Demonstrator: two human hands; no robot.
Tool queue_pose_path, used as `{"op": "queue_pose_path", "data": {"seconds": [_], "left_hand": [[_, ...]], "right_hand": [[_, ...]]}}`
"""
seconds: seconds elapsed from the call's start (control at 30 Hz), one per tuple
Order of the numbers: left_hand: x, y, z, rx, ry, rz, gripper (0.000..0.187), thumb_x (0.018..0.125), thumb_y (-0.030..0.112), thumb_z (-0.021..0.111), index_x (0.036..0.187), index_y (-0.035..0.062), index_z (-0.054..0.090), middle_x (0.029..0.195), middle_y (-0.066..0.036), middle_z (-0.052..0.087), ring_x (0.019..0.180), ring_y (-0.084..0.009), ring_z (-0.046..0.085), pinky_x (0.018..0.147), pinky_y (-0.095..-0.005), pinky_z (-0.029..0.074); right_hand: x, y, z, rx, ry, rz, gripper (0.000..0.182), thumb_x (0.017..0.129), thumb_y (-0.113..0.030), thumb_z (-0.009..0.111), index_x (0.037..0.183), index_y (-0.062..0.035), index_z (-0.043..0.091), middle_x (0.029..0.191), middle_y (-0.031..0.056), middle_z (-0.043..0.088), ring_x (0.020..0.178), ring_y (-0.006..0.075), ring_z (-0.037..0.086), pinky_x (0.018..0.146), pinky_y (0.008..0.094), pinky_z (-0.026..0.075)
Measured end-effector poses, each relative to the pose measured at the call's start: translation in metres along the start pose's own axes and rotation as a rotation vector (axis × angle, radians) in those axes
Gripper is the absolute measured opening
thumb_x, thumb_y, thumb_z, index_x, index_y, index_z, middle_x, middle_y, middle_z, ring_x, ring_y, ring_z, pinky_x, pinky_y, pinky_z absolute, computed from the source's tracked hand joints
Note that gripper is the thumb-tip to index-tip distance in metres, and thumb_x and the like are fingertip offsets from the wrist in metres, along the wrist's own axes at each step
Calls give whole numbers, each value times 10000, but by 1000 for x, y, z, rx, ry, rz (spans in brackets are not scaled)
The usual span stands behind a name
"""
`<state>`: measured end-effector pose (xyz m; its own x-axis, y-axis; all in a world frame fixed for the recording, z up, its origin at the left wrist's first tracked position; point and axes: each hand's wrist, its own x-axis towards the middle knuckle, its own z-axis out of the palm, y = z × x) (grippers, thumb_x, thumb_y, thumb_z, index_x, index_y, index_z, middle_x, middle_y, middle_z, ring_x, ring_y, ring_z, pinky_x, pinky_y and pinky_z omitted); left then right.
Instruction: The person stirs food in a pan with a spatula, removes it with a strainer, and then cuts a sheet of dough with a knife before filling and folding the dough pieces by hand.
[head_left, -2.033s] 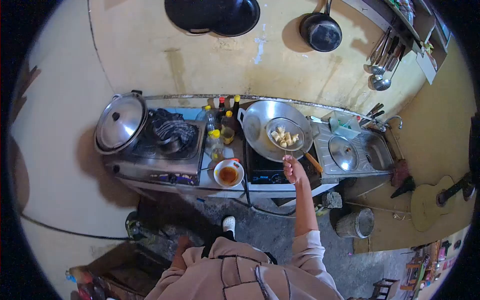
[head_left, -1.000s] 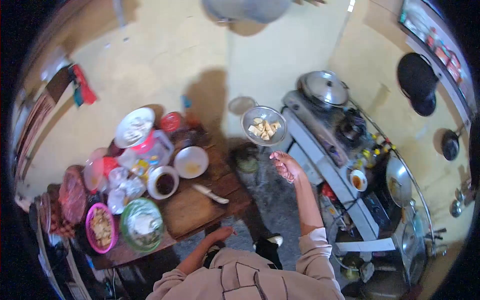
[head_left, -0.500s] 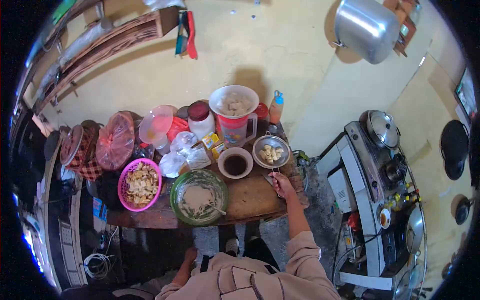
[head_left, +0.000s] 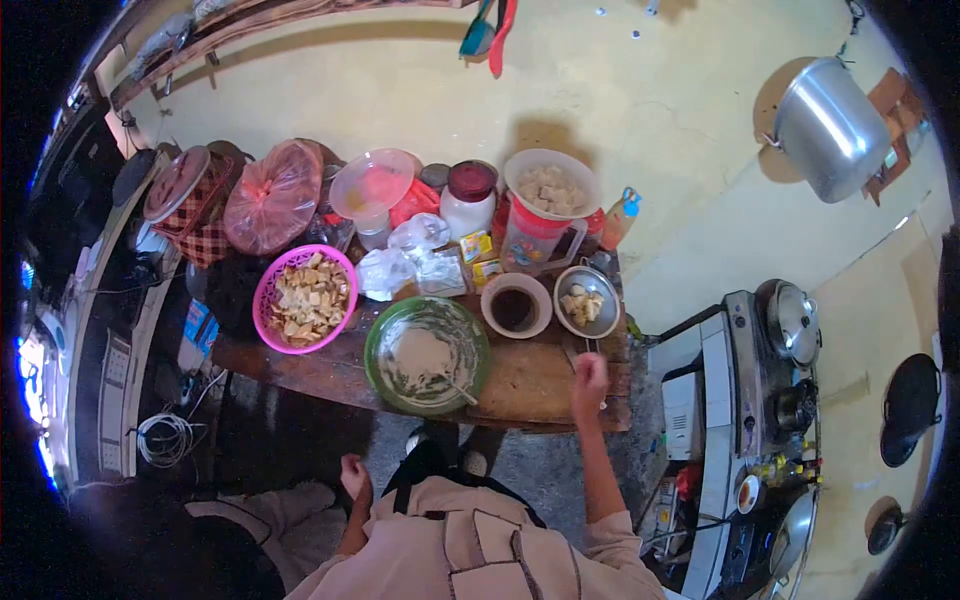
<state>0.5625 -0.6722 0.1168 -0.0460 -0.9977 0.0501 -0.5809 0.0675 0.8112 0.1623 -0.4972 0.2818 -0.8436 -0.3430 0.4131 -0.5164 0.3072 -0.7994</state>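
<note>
My right hand (head_left: 590,380) is closed around the handle of a metal strainer (head_left: 586,302) at the table's right end. Pale pieces lie in the strainer. Beside it stands a white bowl (head_left: 494,318) of dark liquid. A green basin (head_left: 378,368) holds pale batter and a spoon (head_left: 462,391). Further left, a pink basket (head_left: 262,318) is full of cut pieces. My left hand (head_left: 354,476) hangs below the table edge, away from any object, its fingers curled and too small to read clearly.
A pitcher (head_left: 533,240) topped by a white bowl, a red-lidded jar (head_left: 467,213) and a sauce bottle (head_left: 620,218) line the table's back. A stove (head_left: 745,370) stands at the right. A person's dark head and clothing (head_left: 290,515) are at the lower left.
The view has shifted, so the table's things appear further up and most lie further right. My left hand has come up from beside my body. My right hand remains at the strainer's handle.
</note>
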Motion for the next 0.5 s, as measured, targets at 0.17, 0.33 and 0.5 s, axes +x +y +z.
{"op": "queue_pose_path", "data": {"seconds": [0.17,0.33,0.5], "left_hand": [[58,88,-14,-133,-223,361,42,692,-3,453,670,31,440,578,-124,462,493,-261,485,467,-327,384],[124,110,-3,-110,-312,682,62,658,-3,486,656,38,440,545,-106,431,465,-235,468,445,-304,371],[195,119,-18,-174,-318,775,69,640,19,510,684,40,461,543,-84,436,453,-204,459,435,-273,364]], "right_hand": [[-15,-56,54,-60,-375,0,181,815,-206,505,849,-33,545,771,99,568,711,199,553,639,316,427],[31,-68,99,-112,-321,-94,101,744,-107,575,799,-22,576,684,98,584,579,193,557,554,294,435],[32,-87,141,-210,-276,-48,93,736,-97,581,789,-20,579,677,124,577,588,212,567,550,300,436]]}}
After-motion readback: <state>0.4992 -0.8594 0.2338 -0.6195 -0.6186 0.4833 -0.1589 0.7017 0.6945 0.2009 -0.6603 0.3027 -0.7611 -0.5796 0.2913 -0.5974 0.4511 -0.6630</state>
